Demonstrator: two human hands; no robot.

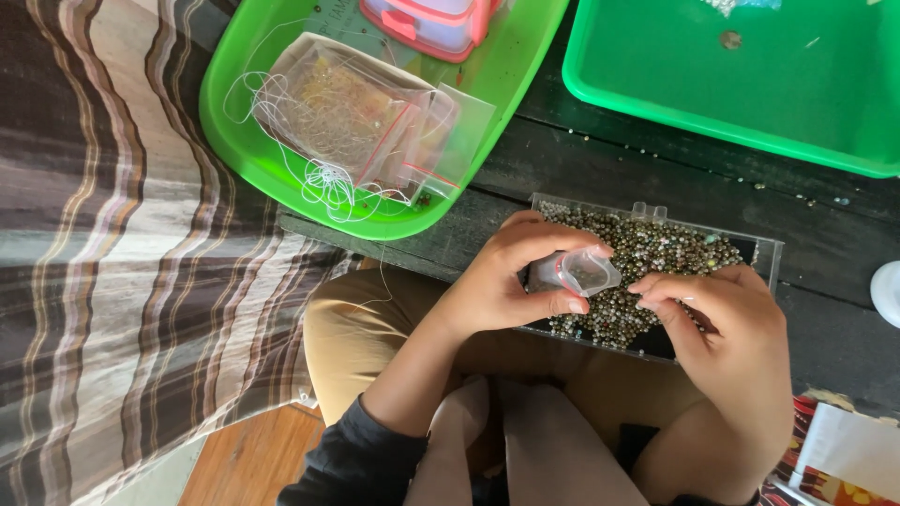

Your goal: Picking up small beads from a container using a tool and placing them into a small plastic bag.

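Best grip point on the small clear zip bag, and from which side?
Pinch the small clear zip bag at its flat closed end, coming from the left, as the left hand does. Its open mouth points right toward the right hand, above the clear bead tray, so stay clear.

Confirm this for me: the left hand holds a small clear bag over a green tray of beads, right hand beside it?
Not quite. In the head view the left hand holds the small clear bag over a clear box of beads, not a green tray. The right hand is beside it.
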